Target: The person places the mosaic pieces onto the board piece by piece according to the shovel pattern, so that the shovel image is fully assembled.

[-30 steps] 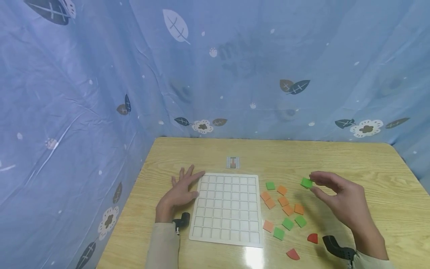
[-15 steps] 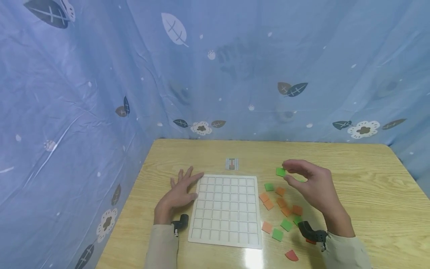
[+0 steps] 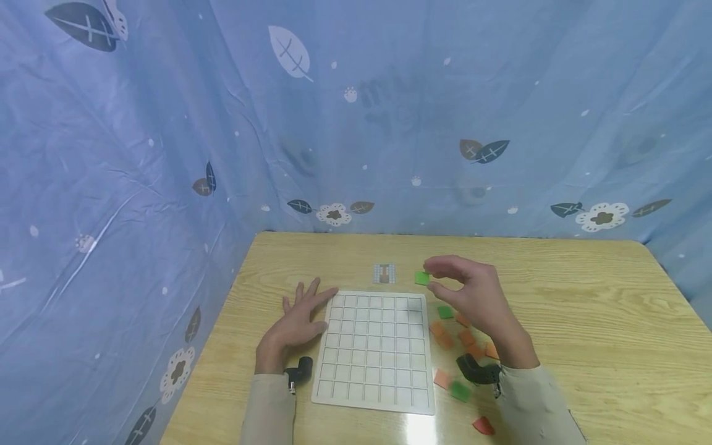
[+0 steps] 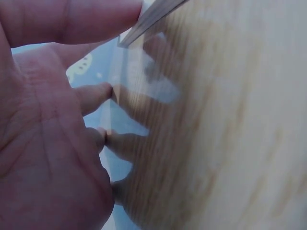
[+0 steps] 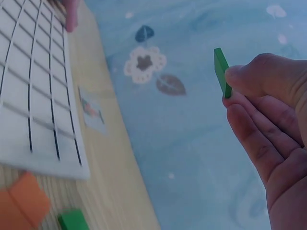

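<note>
Between thumb and fingertips my right hand (image 3: 473,289) pinches a thin green square tile (image 5: 222,73), raised over the table past the board's far right corner. The white grid board (image 3: 374,352) lies flat, its square cells bare. My left hand (image 3: 297,318) rests along the board's left edge with fingers spread; its thumb and index finger are at the rim. In the left wrist view the thumb (image 4: 72,21) reaches the board's side and the other fingertips meet the wood. A small printed card (image 3: 384,273) with a grid picture lies behind the board.
Right of the board are scattered orange tiles (image 3: 443,378), green tiles (image 3: 460,390) and a red quarter-round piece (image 3: 483,426), some partly hidden under my right arm. A patterned blue curtain (image 3: 389,123) hangs behind the wooden table (image 3: 601,321) and at its left.
My right hand has carried the green tile leftward from beyond the loose tiles to near the printed card. My left hand has stayed at the board's edge.
</note>
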A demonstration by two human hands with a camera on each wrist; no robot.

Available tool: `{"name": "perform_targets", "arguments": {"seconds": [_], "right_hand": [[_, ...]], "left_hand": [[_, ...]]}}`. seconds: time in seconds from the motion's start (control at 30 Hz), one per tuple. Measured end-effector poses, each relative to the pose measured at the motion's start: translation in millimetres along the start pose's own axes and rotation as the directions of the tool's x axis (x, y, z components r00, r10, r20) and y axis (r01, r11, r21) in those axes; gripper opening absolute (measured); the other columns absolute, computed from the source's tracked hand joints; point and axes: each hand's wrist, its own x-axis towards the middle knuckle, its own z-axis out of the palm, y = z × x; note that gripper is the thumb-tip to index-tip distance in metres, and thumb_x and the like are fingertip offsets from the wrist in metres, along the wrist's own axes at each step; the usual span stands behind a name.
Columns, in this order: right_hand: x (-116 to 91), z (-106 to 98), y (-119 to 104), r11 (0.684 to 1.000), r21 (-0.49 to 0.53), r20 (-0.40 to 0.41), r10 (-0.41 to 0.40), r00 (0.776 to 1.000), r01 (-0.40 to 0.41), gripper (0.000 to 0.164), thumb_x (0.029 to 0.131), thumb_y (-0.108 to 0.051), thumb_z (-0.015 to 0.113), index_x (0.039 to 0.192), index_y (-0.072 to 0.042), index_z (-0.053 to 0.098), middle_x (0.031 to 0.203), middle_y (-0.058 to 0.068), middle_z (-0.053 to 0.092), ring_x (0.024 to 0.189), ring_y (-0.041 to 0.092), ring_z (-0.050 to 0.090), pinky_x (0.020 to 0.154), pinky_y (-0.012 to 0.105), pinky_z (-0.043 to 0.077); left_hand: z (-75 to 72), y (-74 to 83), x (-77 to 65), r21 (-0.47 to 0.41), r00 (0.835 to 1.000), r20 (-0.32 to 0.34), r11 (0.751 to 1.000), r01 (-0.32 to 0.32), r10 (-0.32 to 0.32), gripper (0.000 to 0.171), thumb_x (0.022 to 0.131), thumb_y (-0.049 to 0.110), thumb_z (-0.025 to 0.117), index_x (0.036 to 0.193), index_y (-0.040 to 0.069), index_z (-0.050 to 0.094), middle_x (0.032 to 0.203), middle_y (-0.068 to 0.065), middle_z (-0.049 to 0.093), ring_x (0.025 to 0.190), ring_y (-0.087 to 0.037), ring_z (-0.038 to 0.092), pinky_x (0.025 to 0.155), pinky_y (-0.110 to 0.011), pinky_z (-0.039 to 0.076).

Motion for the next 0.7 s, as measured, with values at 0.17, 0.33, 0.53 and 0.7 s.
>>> {"name": "perform_targets", "arguments": {"seconds": [0.17, 0.33, 0.53, 0.7], "right_hand": [[12, 17, -10, 0.999, 0.042, 0.042, -0.003, 0.999, 0.001, 0.036, 0.094, -0.007, 0.084, 0.129, -0.015, 0.079, 0.122, 0.001, 0.083, 0.111, 0.024, 0.081, 0.097, 0.042, 0.066], [23, 33, -18, 0.998, 0.056, 0.079, -0.029, 0.996, 0.025, 0.037, 0.093, -0.005, 0.084, 0.129, -0.011, 0.080, 0.125, 0.004, 0.082, 0.109, 0.026, 0.081, 0.099, 0.058, 0.064], [31, 53, -18, 0.998, 0.055, 0.121, -0.022, 0.992, 0.015, 0.034, 0.094, -0.007, 0.083, 0.127, -0.014, 0.080, 0.122, 0.000, 0.082, 0.108, 0.024, 0.081, 0.101, 0.057, 0.064], [33, 71, -16, 0.996, 0.091, 0.164, -0.003, 0.987, -0.012, 0.033, 0.094, -0.009, 0.083, 0.126, -0.014, 0.080, 0.120, -0.001, 0.083, 0.107, 0.022, 0.080, 0.101, 0.056, 0.064]], "left_hand": [[0.4, -1.6, 0.2, -0.006, 1.000, -0.003, 1.000, -0.001, 0.001, 0.082, 0.091, 0.009, 0.066, 0.168, 0.027, 0.046, 0.185, -0.017, 0.006, 0.168, -0.050, -0.017, 0.124, -0.080, -0.022], [0.4, -1.9, 0.2, -0.007, 1.000, -0.002, 1.000, 0.001, -0.001, 0.081, 0.092, 0.009, 0.066, 0.168, 0.028, 0.046, 0.185, -0.016, 0.006, 0.168, -0.049, -0.017, 0.124, -0.079, -0.023], [-1.0, 0.0, -0.8, -0.016, 1.000, 0.003, 1.000, -0.002, 0.002, 0.082, 0.092, 0.008, 0.067, 0.169, 0.026, 0.046, 0.185, -0.017, 0.005, 0.168, -0.050, -0.018, 0.124, -0.079, -0.023], [-1.1, 0.4, -1.4, -0.027, 1.000, -0.001, 1.000, 0.003, -0.003, 0.082, 0.091, 0.008, 0.067, 0.168, 0.027, 0.046, 0.185, -0.016, 0.006, 0.168, -0.049, -0.018, 0.124, -0.078, -0.024]]}}
